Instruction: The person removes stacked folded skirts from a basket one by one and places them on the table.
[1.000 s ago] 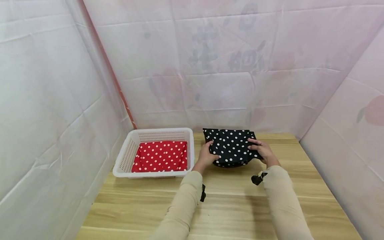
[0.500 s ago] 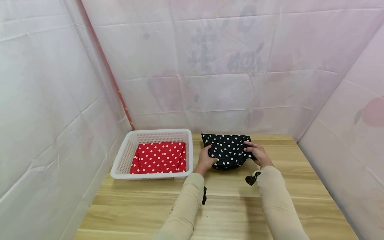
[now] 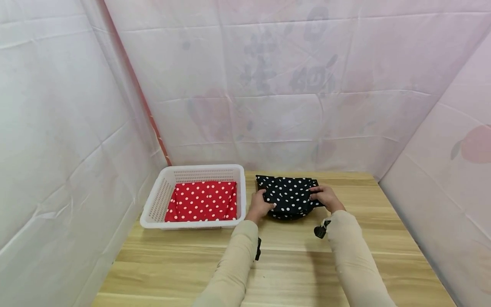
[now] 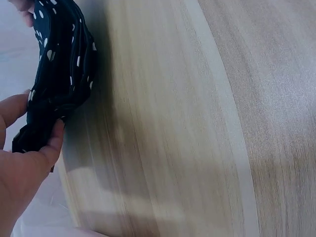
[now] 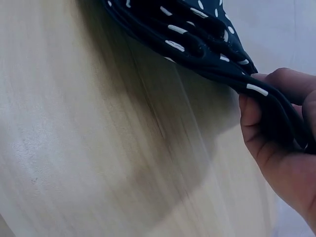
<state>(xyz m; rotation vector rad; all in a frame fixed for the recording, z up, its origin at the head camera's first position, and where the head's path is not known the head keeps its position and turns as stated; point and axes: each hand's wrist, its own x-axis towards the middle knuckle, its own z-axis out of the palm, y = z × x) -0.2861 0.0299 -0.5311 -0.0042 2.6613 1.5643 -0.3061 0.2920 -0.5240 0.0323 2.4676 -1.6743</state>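
A folded black cloth with white dots (image 3: 289, 194) is held between both hands, right of the basket in the head view. My left hand (image 3: 259, 207) grips its left side; in the left wrist view the thumb and fingers (image 4: 55, 140) pinch the layered cloth (image 4: 59, 64). At the right side, my right hand (image 3: 327, 198) grips the other end. The right wrist view shows the folded edge (image 5: 197, 54) running between thumb and fingers, with the cloth's middle sagging in a curve close over the table.
A white plastic basket (image 3: 153, 219) stands on the wooden table (image 3: 291, 273) to the left, with a folded red dotted cloth (image 3: 205, 200) lying in it. Pale printed sheets (image 3: 284, 106) hang behind and on both sides.
Both hands have lowered the black dotted cloth and drawn it slightly toward the left and nearer the body. The basket and red cloth stay as they were.
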